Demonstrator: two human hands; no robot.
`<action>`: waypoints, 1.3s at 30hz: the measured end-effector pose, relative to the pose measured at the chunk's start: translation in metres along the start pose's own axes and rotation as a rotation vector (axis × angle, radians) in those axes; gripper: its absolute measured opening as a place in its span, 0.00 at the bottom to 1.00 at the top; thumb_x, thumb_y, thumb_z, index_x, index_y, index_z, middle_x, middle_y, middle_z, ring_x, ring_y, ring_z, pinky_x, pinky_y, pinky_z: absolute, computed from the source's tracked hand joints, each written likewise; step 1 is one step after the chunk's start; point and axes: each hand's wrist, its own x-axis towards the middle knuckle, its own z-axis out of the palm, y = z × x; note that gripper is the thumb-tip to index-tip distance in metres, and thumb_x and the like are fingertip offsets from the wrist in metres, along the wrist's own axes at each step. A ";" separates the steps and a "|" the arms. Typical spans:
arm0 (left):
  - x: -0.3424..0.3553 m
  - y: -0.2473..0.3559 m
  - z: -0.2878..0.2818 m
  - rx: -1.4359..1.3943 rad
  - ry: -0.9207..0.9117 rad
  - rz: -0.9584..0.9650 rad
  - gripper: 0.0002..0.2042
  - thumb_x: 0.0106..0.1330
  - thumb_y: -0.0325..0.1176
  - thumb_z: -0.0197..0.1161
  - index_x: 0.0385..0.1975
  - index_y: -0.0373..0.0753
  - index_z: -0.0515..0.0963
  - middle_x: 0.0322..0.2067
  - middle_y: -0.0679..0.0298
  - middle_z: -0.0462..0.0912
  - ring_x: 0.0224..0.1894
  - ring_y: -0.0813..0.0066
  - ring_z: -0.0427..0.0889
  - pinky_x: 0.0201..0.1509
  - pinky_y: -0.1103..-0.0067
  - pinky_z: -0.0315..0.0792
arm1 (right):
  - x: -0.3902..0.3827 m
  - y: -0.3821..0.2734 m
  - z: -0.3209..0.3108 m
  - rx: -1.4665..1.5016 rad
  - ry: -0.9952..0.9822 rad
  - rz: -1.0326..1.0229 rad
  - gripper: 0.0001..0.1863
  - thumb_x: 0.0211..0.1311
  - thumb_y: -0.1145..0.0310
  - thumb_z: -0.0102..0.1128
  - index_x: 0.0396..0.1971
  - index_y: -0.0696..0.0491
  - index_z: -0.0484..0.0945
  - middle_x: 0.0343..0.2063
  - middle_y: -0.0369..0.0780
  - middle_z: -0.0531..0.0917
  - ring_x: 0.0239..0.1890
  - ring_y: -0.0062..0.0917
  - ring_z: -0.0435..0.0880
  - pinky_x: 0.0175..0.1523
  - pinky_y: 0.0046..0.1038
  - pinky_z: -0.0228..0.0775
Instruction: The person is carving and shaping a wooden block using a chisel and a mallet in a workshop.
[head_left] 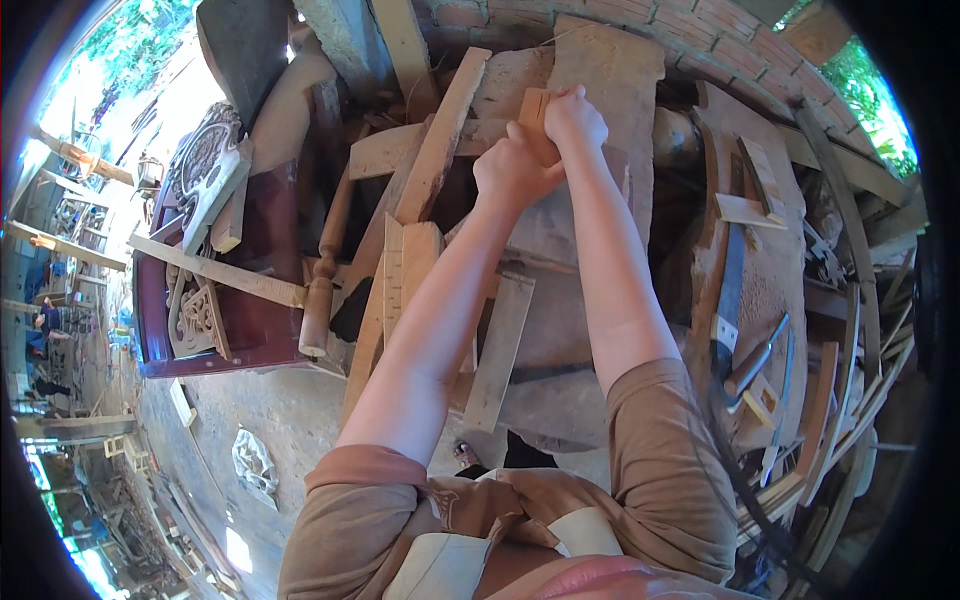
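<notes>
Both my arms reach out to the far middle of the bench. There they meet on an orange-brown wooden block (535, 112) with dark slots or lines in its face. My left hand (515, 172) is closed round the block's lower left side, thumb up against it. My right hand (577, 122) grips its right side near the top, fingers curled. The fingers partly cover the block, so its full shape does not show. Beneath it lies a wide dusty plank (605, 65). A long rough board (445, 140) leans just left of my left hand.
A dark red cabinet panel (265, 235) at left bears carved wood (210, 165) and a turned spindle (320, 270). At right lie a long blue-grey blade (732, 275) and a wooden-handled tool (752, 368). A brick wall (690, 25) stands behind; a whitish bag (254, 463) lies on the floor.
</notes>
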 end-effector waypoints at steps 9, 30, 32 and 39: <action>-0.094 0.001 -0.005 -0.030 -0.009 0.021 0.39 0.42 0.65 0.56 0.36 0.30 0.63 0.27 0.49 0.79 0.33 0.55 0.80 0.36 0.68 0.72 | -0.097 0.026 -0.018 -0.012 0.017 0.029 0.19 0.65 0.57 0.30 0.43 0.55 0.63 0.38 0.49 0.79 0.43 0.41 0.78 0.45 0.40 0.68; -0.009 0.022 0.009 0.015 0.019 -0.037 0.39 0.42 0.67 0.55 0.36 0.31 0.63 0.28 0.49 0.79 0.35 0.56 0.80 0.36 0.68 0.72 | -0.003 0.017 -0.012 0.017 0.010 -0.021 0.19 0.65 0.56 0.30 0.43 0.55 0.64 0.38 0.48 0.79 0.43 0.40 0.78 0.45 0.39 0.68; -0.006 0.023 0.010 0.016 0.018 -0.044 0.39 0.42 0.67 0.55 0.37 0.31 0.63 0.28 0.49 0.79 0.35 0.56 0.80 0.36 0.68 0.72 | -0.001 0.017 -0.013 0.025 0.009 -0.027 0.19 0.64 0.56 0.30 0.43 0.55 0.63 0.38 0.48 0.79 0.43 0.40 0.78 0.45 0.38 0.68; -0.042 0.022 0.010 -0.015 0.002 -0.022 0.39 0.42 0.66 0.55 0.36 0.30 0.63 0.28 0.49 0.79 0.35 0.55 0.80 0.36 0.68 0.72 | -0.038 0.031 -0.019 0.032 0.004 0.018 0.20 0.65 0.56 0.30 0.43 0.55 0.63 0.38 0.48 0.79 0.43 0.40 0.78 0.45 0.38 0.68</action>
